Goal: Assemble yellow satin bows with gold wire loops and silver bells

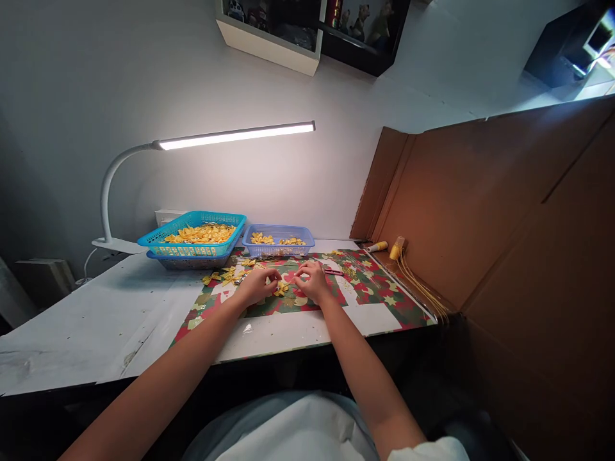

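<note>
My left hand (pixel 259 286) is closed in a pinch over the patterned sheet, at the left of a small yellow ribbon bow (pixel 281 289). Across from it, my right hand (pixel 313 283) also pinches, with its fingertips just right of the bow. A thin strand seems to run from the bow towards the right fingertips, too fine to make out clearly. Several more yellow bows (pixel 228 276) lie loose beside my left hand. A pink pen-like tool (pixel 333 272) rests just beyond my right hand.
A turquoise basket (pixel 192 250) heaped with yellow bows sits on another basket at back left. Beside it stands a blue-violet basket (pixel 278 250) with two piles. A lamp (pixel 235 135) arches above. Cardboard (pixel 480 205) walls the right side, near yellow cords (pixel 423 282).
</note>
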Available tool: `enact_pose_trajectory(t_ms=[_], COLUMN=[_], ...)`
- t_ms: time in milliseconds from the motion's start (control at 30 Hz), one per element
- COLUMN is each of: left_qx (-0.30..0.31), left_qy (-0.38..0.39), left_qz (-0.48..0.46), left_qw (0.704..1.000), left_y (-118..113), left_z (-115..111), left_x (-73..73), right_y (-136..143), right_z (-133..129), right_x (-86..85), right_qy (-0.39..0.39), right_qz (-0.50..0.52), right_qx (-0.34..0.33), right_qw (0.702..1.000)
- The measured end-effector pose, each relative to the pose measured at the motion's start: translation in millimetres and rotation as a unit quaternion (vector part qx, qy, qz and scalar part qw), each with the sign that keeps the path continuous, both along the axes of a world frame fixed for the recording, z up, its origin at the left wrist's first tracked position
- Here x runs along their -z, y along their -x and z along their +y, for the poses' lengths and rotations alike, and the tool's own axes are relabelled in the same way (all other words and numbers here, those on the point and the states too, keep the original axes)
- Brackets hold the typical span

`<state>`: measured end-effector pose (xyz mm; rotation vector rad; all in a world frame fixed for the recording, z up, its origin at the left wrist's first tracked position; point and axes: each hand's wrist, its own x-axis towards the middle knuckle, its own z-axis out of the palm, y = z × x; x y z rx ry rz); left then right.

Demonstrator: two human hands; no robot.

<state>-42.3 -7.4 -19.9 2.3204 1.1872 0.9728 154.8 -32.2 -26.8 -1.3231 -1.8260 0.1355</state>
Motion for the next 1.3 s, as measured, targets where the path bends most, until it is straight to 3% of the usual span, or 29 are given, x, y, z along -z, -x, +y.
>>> enact_pose_trajectory(t_ms=[167, 367, 733, 1300], left_qx=[0.002, -0.006, 0.110, 0.135], left_qy=[-0.021, -0.040, 0.061, 0.139], left_qz=[0.027, -0.020, -0.039, 0.007], left_qw=[0.999, 0.999, 0.991, 0.981], left_y=[2, -2, -31, -33], left_z=[1, 2, 28, 29], left_x=[0.8, 1.2, -19.8, -23.6], right_y=[-1, -1, 0, 0], right_z=[-1, -1, 4, 6], right_x=[-1.9, -0.9, 1.1, 1.0], right_qy=[0.003, 0.017, 0.031, 0.016], right_qz=[0.006, 0.004, 0.002, 0.017], right_qx=[0.018, 0.027, 0.040, 0.037], right_qw=[1.000, 0.999, 0.999, 0.999])
